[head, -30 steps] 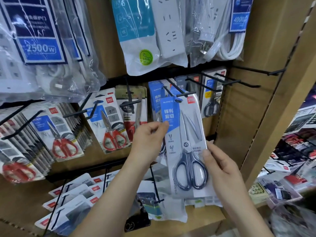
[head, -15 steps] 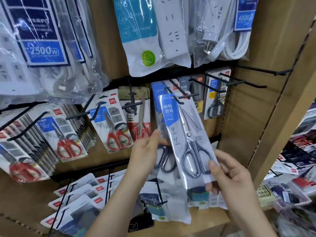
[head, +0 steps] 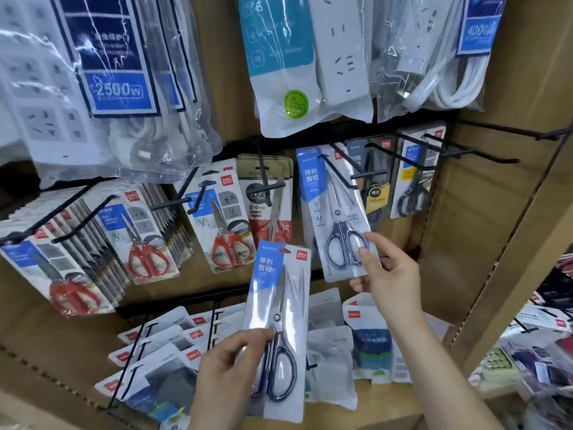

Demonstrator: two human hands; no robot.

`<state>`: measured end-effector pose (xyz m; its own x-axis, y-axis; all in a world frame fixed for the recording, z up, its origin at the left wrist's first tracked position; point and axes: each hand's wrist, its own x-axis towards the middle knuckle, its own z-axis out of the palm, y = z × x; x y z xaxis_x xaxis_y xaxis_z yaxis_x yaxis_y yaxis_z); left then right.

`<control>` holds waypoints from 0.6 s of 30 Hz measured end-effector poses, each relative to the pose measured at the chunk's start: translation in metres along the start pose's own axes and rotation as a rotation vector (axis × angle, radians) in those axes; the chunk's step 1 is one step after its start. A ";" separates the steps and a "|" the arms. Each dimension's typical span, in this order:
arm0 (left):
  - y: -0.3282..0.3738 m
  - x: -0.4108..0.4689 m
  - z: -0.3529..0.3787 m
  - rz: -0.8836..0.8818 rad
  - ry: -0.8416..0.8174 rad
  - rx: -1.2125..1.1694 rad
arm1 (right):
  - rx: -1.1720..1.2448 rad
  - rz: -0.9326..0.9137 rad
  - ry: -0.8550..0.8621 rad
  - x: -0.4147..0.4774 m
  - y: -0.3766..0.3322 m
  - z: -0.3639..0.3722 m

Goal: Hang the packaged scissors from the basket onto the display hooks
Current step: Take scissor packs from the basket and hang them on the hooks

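My left hand (head: 231,364) grips a packaged pair of grey-handled scissors (head: 279,324) by its lower left edge, upright below the hooks. A second identical scissors pack (head: 335,212) hangs on a black display hook (head: 339,169). My right hand (head: 389,274) pinches the bottom right corner of that hanging pack, thumb on its front. The basket is not in view.
Red-handled scissors packs (head: 226,218) hang on hooks to the left, dark scissors (head: 412,181) to the right. Power strips in bags (head: 310,63) hang above. An empty hook (head: 483,150) juts out at right. Flat packs (head: 161,346) fill the lower hooks.
The pack that both hands held now hangs on the hook, with my right hand still at its bottom. My left hand dropped away and came back holding another scissors pack.
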<state>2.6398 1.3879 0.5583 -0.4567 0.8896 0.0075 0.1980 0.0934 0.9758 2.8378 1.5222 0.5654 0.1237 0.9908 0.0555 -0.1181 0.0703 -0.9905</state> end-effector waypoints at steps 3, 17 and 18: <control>-0.007 -0.008 0.000 -0.011 0.015 -0.036 | -0.179 0.046 -0.073 0.003 0.011 -0.004; 0.015 -0.027 0.031 0.053 -0.043 -0.258 | 0.096 0.426 -0.512 -0.133 0.000 -0.021; 0.018 -0.029 0.034 0.037 -0.056 -0.279 | 0.087 0.383 -0.480 -0.137 0.000 -0.019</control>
<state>2.6861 1.3790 0.5684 -0.4035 0.9142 0.0393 -0.0366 -0.0590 0.9976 2.8400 1.3846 0.5550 -0.3977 0.8877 -0.2320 -0.1485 -0.3118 -0.9385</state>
